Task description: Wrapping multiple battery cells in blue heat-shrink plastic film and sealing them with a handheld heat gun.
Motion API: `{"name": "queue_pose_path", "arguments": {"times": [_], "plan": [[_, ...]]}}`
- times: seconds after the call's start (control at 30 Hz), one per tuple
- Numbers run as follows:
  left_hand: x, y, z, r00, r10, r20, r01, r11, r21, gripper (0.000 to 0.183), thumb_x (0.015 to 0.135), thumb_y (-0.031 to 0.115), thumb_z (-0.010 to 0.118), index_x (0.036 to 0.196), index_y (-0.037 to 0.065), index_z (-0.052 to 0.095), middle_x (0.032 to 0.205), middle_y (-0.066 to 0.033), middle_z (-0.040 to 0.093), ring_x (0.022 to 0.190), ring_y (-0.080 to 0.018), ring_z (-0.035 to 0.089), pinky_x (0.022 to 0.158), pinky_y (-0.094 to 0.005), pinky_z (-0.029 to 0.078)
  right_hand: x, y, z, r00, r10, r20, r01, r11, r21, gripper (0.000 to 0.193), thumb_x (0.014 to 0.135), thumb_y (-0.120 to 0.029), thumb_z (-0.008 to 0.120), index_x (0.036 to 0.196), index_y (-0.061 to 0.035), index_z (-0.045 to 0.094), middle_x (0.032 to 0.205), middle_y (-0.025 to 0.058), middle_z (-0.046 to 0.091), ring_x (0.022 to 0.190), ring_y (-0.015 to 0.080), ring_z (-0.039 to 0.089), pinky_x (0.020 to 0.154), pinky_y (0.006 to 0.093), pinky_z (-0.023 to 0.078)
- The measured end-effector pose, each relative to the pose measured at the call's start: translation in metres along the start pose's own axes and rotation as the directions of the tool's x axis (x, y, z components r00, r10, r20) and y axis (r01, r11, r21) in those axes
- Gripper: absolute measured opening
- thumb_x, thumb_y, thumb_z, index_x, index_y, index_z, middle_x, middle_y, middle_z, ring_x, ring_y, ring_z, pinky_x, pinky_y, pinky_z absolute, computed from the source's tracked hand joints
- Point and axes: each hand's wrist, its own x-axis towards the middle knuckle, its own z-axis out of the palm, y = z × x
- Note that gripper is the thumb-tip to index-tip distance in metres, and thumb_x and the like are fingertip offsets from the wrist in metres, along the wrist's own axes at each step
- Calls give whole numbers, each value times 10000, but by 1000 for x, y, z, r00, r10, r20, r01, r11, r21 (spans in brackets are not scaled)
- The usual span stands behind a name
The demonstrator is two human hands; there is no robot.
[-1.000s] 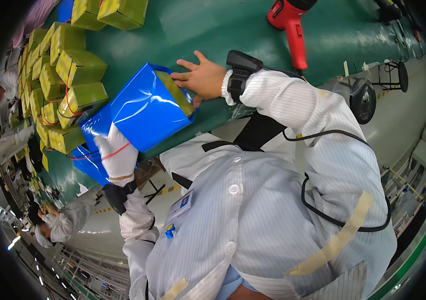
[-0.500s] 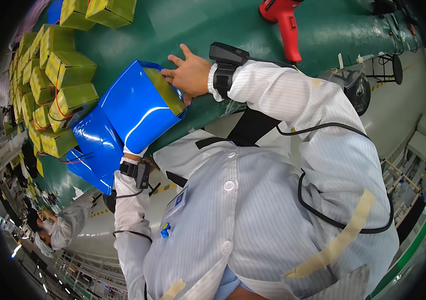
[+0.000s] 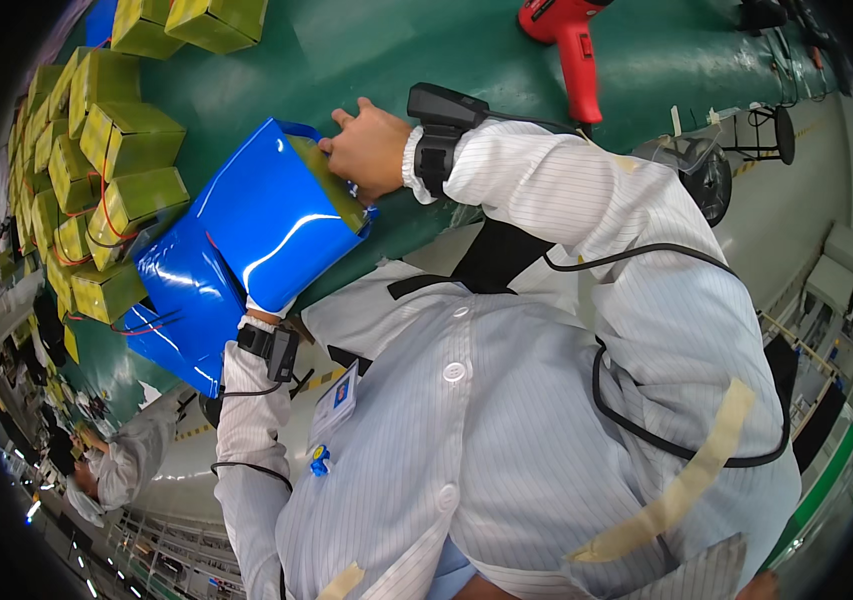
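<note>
A glossy blue plastic sleeve (image 3: 281, 220) wraps a yellow-green boxy pack, whose end (image 3: 331, 190) shows at the sleeve's right opening. My right hand (image 3: 368, 150) is at that opening, fingers curled in against the pack's end and the film's edge; a crumpled bit of blue shows by the thumb side. Only the wrist of my left hand (image 3: 264, 316) shows, at the sleeve's lower left corner; the fingers are hidden beneath the film. Left of the wrapped pack lies more flat blue film (image 3: 181, 270).
Several yellow-green packs (image 3: 131, 140) with red and black wires crowd the left of the green table (image 3: 346, 60). A red heat gun (image 3: 576, 75) lies at the far right. Below the table's right edge stands a stool (image 3: 711, 185). Another person (image 3: 121, 455) sits lower left.
My right hand's fingers, spread before, have curled in at the sleeve's open end. The wrapped pack stays in nearly the same place. The view has shifted slightly.
</note>
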Motion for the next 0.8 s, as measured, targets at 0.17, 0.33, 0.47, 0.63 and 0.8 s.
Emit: {"name": "queue_pose_path", "arguments": {"times": [0.17, 0.33, 0.47, 0.63, 0.8], "plan": [[10, -7, -4, 1000, -25, 19, 26, 999, -42, 354, 1023, 103, 556, 1369, 29, 586, 1246, -129, 696, 1061, -206, 690, 942, -345, 556, -3, 6, 46, 952, 61, -299, -34, 995, 93, 696, 784, -430, 811, 1375, -133, 595, 1376, 25, 600, 1380, 298, 466, 1153, 604, 305], [12, -17, -7, 998, -52, 38, 55, 995, -86, 352, 1022, 106, 558, 1365, 30, 590, 1243, -128, 698, 1060, -205, 690, 943, -344, 554, -2, 1, 54, 940, 79, -331, -28, 987, 157, 854, 835, -408, 782, 1558, -185, 387, 1632, 5, 361, 1521, 285, 297, 1188, 659, 249], [19, -25, -9, 997, -53, 47, 58, 991, -120, 351, 1021, 108, 560, 1362, 31, 594, 1240, -127, 699, 1059, -204, 689, 943, -343, 552, -6, -2, 35, 968, 92, -232, -72, 993, 94, 836, 850, -397, 769, 1563, -186, 387, 1614, 2, 396, 1500, 289, 343, 1143, 733, 249], [18, -24, -9, 996, -66, 66, 75, 986, -150, 349, 1020, 112, 563, 1358, 32, 598, 1237, -127, 700, 1058, -203, 689, 943, -341, 550, 11, -13, 25, 966, 89, -242, -136, 973, -188, 852, 809, -365, 805, 1519, -70, 436, 1390, 72, 638, 1349, 372, 540, 1112, 760, 267], [14, -25, -9, 994, -78, 80, 92, 980, -179, 347, 1019, 115, 565, 1355, 33, 602, 1234, -126, 702, 1057, -202, 689, 943, -340, 548, 3, 1, 1, 999, 39, -30, -40, 998, -49, 995, 679, -461, 883, 1496, -80, 464, 1365, 70, 658, 1384, 372, 512, 1145, 720, 252]]}}
